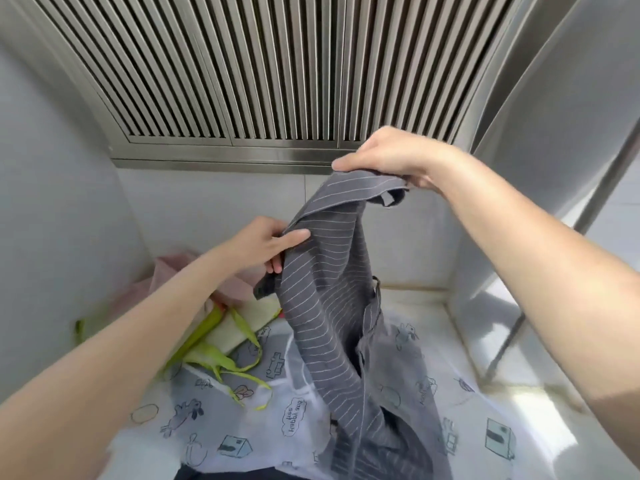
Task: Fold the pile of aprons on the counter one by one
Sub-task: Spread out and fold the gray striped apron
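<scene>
A: Grey cotton with thin white stripes, that long apron (325, 306) hangs twisted above the printed white cloth (221, 424) on the steel counter (460, 327), its tail bunched there.

B: Who has it?

A: Right hand (391, 157) pinches the top edge high up; left hand (263, 247) pinches a lower edge.

B: Then I'd find both bib corners, spread them apart, shake out the twist. Mind the pink and green aprons (207, 306) heaped to the left.
</scene>
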### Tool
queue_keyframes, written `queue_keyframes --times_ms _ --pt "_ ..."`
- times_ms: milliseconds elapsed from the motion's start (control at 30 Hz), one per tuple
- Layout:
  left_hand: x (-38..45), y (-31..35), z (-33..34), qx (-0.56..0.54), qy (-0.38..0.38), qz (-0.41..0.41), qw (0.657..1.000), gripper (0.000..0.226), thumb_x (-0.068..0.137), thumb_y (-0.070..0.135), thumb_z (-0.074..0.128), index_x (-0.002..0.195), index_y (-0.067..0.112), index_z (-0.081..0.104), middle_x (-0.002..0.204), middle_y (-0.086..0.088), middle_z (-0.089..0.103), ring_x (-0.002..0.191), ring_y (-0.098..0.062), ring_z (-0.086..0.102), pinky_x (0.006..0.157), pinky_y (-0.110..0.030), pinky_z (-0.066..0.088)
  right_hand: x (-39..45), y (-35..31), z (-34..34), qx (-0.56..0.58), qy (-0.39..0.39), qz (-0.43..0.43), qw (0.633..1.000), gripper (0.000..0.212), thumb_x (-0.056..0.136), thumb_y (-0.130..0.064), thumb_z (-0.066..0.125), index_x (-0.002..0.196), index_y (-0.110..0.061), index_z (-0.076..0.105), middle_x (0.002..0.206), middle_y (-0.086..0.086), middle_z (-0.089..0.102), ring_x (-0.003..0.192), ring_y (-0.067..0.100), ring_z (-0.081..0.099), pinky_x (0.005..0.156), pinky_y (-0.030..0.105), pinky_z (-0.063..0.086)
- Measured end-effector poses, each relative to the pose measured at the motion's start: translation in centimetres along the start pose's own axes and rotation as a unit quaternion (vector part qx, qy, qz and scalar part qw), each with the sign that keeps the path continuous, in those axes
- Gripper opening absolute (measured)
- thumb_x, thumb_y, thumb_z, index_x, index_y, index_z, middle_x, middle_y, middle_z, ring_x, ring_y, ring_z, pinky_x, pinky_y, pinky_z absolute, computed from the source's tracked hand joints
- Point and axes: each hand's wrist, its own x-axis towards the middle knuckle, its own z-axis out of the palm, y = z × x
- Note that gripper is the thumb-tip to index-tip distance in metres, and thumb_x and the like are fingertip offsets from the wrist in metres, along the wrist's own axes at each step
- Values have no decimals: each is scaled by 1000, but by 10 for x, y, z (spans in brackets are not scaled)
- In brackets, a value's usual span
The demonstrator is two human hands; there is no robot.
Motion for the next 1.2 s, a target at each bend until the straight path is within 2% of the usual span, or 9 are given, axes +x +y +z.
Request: queue_keyframes --times_ms 100,233,400,600,733,833,933,1033,1200 --pt "-14 19 -23 101 9 39 994 40 99 31 39 69 10 57 43 5 55 40 -8 52 50 -21 45 -15 -12 -13 -124 44 -10 991 42 79 -49 68 66 -11 58 60 0 55 55 14 48 51 23 38" --pt "-40 38 -57 194 103 48 974 39 99 30 40 82 2 62 55 -1 53 50 -11 52 52 -20 42 -44 -33 -3 -265 -19 35 963 87 68 -64 68 133 -13 39 121 14 50 82 19 55 74 32 51" --pt "-81 88 -100 68 213 77 972 35 98 35 42 77 13 60 56 0 49 38 0 45 43 -5 37 -71 -74 48 -320 -33 -54 945 124 58 -73 67 151 -27 -2 158 10 3 142 33 20 112 51 27" --pt "-122 97 -106 310 51 81 946 36 79 43 70 98 15 58 85 3 58 71 -11 53 59 -22 39 -92 -95 102 -73 97 -154 981 9 86 -19 67 84 -10 64 71 -7 59 60 2 52 70 24 48" --pt "-144 93 -118 225 -1 31 974 17 87 25 64 94 9 65 67 2 55 53 -8 46 49 -15 40 -109 -115 94 -96 97 -153 979 11 90 -6 56 81 -11 62 44 -12 57 41 -3 54 47 9 38" --pt "-173 108 -133 -141 -147 26 979 21 87 34 56 91 16 65 65 5 57 50 -3 42 41 -10 32 -122 -125 69 -1 113 -145 983 25 97 -12 43 115 -10 60 91 -9 61 64 -4 53 53 7 37" --pt "-176 101 -153 -228 -38 118 966 41 85 33 58 125 24 55 105 8 65 83 -1 58 67 -15 50 -132 -126 36 183 125 -58 973 55 99 -46 37 144 -14 35 114 -10 40 105 3 50 75 11 35" --pt "-171 87 -151 -121 -51 129 983 79 69 41 77 138 39 37 138 9 46 117 -10 52 99 -36 44 -137 -131 15 252 90 -49 962 30 100 -38 35 104 -18 57 77 -10 55 86 10 63 59 13 42" --pt "-165 92 -124 -195 -166 148 955 40 72 30 67 111 24 61 106 3 70 100 -15 66 80 -26 54 -152 -129 9 317 63 -83 943 39 102 -17 29 69 -12 50 38 -10 54 40 0 53 53 15 46"
